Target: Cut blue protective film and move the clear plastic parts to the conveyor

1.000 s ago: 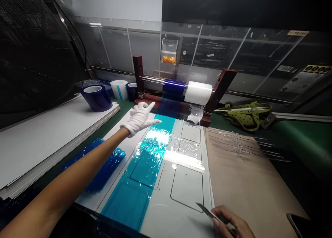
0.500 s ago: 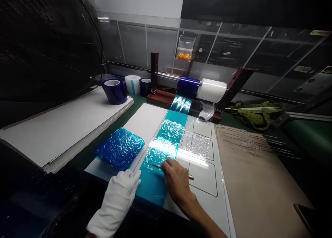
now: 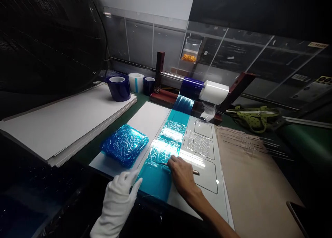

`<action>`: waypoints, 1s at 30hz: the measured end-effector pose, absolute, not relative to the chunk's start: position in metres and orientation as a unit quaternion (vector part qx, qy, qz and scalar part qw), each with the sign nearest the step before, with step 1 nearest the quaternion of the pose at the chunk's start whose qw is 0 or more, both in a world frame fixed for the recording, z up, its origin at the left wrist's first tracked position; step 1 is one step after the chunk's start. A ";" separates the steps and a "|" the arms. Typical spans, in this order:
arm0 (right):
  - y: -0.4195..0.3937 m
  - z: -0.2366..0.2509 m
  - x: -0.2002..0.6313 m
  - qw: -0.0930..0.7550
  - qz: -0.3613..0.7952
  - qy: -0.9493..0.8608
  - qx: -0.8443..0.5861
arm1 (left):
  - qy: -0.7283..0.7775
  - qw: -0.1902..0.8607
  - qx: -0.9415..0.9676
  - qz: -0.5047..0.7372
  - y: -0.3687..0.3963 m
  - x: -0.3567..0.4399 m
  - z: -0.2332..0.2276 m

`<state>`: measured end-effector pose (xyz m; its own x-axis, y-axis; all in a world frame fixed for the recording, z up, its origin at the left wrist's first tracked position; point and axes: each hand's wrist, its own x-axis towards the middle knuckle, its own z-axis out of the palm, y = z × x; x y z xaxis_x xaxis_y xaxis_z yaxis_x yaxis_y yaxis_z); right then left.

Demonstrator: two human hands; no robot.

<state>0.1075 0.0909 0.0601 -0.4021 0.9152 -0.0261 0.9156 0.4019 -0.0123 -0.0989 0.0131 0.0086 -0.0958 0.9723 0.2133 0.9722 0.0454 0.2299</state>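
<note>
My right hand [image 3: 182, 174] is bare and grips a thin metal blade [image 3: 195, 172], its tip lying on the blue film strip [image 3: 166, 151]. The strip runs from a blue film roll [image 3: 191, 86] on a rod down over a white panel [image 3: 204, 168] with rounded rectangular cut-outs. My left hand [image 3: 119, 199], in a white glove, rests at the strip's near left corner, fingers pressing or pinching the film edge. A wrinkled stack of blue film pieces [image 3: 125, 144] lies just left of the strip.
A white roll [image 3: 214, 92] shares the rod, held by red-brown posts [image 3: 160, 70]. Blue and white tape rolls [image 3: 118, 87] stand on a stack of white boards [image 3: 62, 124]. A brown board [image 3: 254, 182] with clear strips lies right; a green bag [image 3: 255, 116] behind. A clear screen [image 3: 145, 40] backs the bench.
My left hand came back from the roll to the strip's near corner. My right hand moved the blade from the panel's near edge onto the strip. The view shifted slightly.
</note>
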 end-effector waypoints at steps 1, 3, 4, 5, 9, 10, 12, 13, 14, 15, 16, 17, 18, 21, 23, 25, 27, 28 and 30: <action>0.085 0.062 0.122 0.011 -0.009 0.832 0.555 | 0.747 0.045 0.634 0.196 0.006 -0.103 0.008; 0.072 0.065 0.153 0.018 -0.001 0.819 0.574 | 0.799 0.176 0.525 0.235 -0.007 -0.111 0.008; 0.065 0.066 0.168 0.023 0.003 0.812 0.583 | 0.815 0.251 0.469 0.230 -0.012 -0.113 0.009; 0.057 0.067 0.181 0.026 0.008 0.805 0.592 | 0.817 0.321 0.425 0.219 -0.016 -0.115 0.010; 0.029 0.067 0.215 -0.003 0.018 0.785 0.620 | 0.744 0.502 0.333 0.289 -0.019 -0.107 0.017; 0.024 0.066 0.219 -0.020 0.015 0.780 0.625 | 0.727 0.520 0.317 0.317 -0.018 -0.103 0.020; 0.014 0.064 0.224 -0.048 0.009 0.770 0.636 | 0.706 0.541 0.288 0.354 -0.016 -0.094 0.025; 0.011 0.063 0.226 -0.057 0.003 0.766 0.640 | 0.698 0.548 0.278 0.367 -0.017 -0.090 0.028; 0.008 0.061 0.227 -0.064 -0.004 0.765 0.640 | 0.696 0.547 0.270 0.378 -0.019 -0.086 0.032; 0.006 0.059 0.229 -0.070 -0.012 0.766 0.639 | 0.699 0.539 0.266 0.388 -0.021 -0.083 0.036; 0.004 0.057 0.231 -0.077 -0.020 0.768 0.636 | 0.706 0.525 0.264 0.396 -0.023 -0.080 0.041; 0.003 0.055 0.233 -0.084 -0.026 0.770 0.632 | 0.716 0.504 0.264 0.404 -0.025 -0.078 0.046; 0.002 0.054 0.235 -0.093 -0.031 0.771 0.629 | 0.726 0.480 0.268 0.413 -0.026 -0.077 0.053; 0.001 0.050 0.239 -0.118 -0.041 0.770 0.626 | 0.733 0.428 0.284 0.445 -0.020 -0.087 0.077; 0.001 0.048 0.240 -0.131 -0.048 0.763 0.631 | 0.737 0.394 0.293 0.464 -0.005 -0.106 0.095; 0.001 0.047 0.241 -0.139 -0.060 0.760 0.632 | 0.750 0.342 0.322 0.465 0.016 -0.132 0.111; 0.002 0.046 0.243 -0.141 -0.077 0.761 0.629 | 0.746 0.287 0.395 0.454 0.038 -0.158 0.123; 0.002 0.046 0.244 -0.142 -0.085 0.761 0.628 | 0.744 0.270 0.416 0.448 0.049 -0.169 0.126; 0.003 0.044 0.246 -0.144 -0.094 0.758 0.629 | 0.740 0.230 0.454 0.439 0.067 -0.184 0.129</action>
